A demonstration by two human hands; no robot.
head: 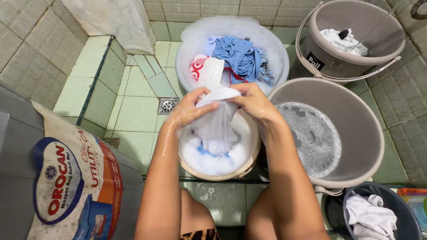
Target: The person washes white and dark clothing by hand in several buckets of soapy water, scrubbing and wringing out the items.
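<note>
Both hands are wet and soapy, working over a small basin (249, 165) of suds on the tiled floor (138, 113). The left hand (192, 109) and the right hand (253, 103) are each closed tight on the top of a white cloth (215, 126) — fingers bunched into the fabric, knuckles nearly meeting — and the rest of the cloth hangs down into the foam, where a bit of blue shows under it.

Just behind the basin sits a larger white tub (189, 53) with blue and white laundry (238, 58) heaped in froth. To the right, touching the basin, a big grey bucket (364, 129) holds bubbly water; beyond it a second grey pail (324, 62) has a white garment inside. A dark bucket (409, 222) with more white cloth stands at the lower right. A floor drain (168, 105) lies left of the hands, and a printed sack (75, 178) leans at the lower left.
</note>
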